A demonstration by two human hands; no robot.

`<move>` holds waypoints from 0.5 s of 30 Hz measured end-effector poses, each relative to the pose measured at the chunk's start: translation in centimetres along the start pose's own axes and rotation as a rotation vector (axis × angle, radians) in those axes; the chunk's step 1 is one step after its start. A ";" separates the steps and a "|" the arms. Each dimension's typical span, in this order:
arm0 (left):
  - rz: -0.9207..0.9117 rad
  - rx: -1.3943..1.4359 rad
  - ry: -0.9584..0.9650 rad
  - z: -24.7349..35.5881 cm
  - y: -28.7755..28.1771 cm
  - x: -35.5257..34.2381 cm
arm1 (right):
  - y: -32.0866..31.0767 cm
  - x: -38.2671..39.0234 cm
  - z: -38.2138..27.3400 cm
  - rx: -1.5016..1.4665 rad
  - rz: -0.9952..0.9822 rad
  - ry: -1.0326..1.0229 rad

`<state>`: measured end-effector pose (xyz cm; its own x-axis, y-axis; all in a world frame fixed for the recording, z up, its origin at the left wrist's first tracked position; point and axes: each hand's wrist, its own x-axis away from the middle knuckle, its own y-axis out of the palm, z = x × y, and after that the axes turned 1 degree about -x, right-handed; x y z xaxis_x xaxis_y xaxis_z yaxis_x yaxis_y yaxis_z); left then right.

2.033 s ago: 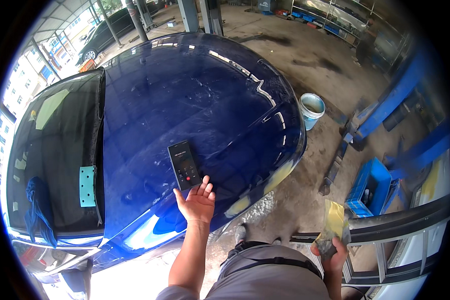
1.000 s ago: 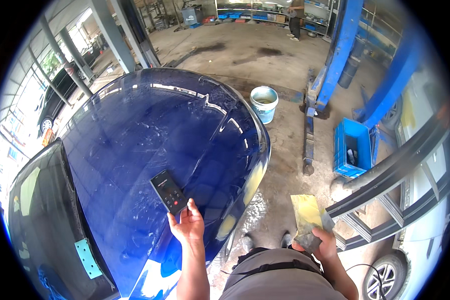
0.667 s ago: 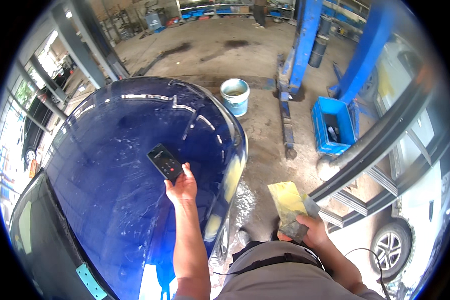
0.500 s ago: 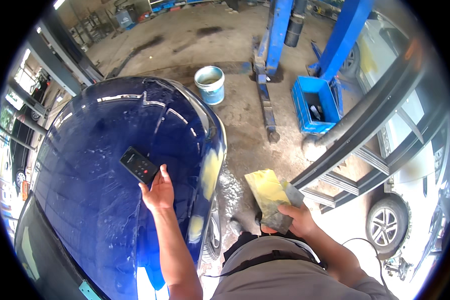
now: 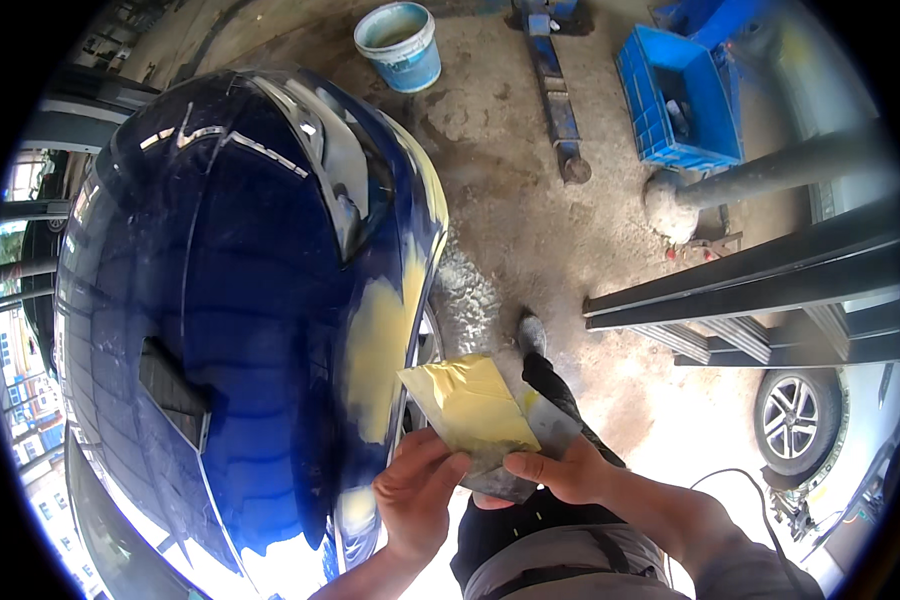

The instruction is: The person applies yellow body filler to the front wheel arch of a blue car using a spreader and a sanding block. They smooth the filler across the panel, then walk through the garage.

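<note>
Yellow-smeared plate is in front of the person's waist, its near part held in the grip of both left hand and right hand, thumbs on top. A blue car crowds the left, a phone on its hood; a dark frame blocks the right. Beyond stand a bucket and a blue crate.

I see a board, yellow and smudged grey, a dark blue car with yellow patches (pale, to my eye), a whitish-rimmed blue bucket, a bright blue crate
</note>
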<state>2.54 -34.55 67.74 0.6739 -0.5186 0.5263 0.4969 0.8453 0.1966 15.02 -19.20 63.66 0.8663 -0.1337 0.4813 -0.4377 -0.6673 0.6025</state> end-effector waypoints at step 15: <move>-0.016 0.078 -0.210 -5.7 -0.9 -9.1 | -12.6 -5.1 6.6 -0.195 -0.023 0.117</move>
<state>-0.96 -31.35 58.03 0.5337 -0.5003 0.6818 0.4568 0.8490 0.2654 17.72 -14.98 49.43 0.8480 -0.0268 0.5293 -0.4660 -0.5132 0.7207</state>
